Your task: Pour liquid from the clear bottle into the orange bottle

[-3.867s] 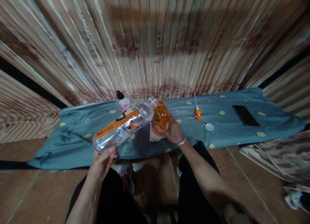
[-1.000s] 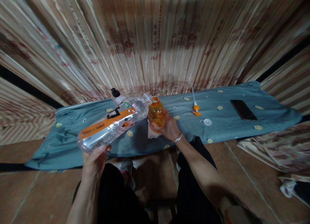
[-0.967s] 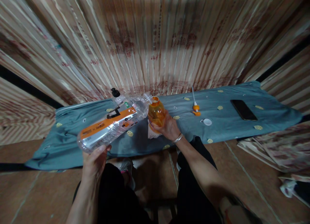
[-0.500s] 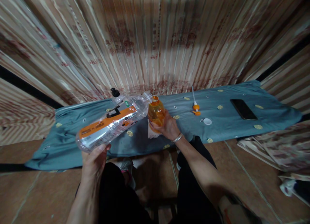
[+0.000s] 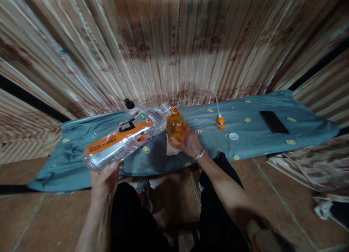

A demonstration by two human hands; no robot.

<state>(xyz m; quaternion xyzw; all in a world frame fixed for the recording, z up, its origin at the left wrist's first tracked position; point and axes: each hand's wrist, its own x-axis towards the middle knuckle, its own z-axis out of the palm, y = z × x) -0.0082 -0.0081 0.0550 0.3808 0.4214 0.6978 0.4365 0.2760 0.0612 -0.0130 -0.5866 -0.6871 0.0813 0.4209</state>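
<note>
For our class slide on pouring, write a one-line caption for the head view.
Left hand tips a clear bottle into an orange bottle held by the right hand.

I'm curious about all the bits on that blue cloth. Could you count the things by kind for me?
Bottles: 3, namely the clear bottle, the orange bottle and the black-capped bottle
Pump tops: 1, the orange pump
Loose caps: 1, the white cap
Phones: 1, the phone
Total: 6

black phone, white cap, blue cloth
</note>
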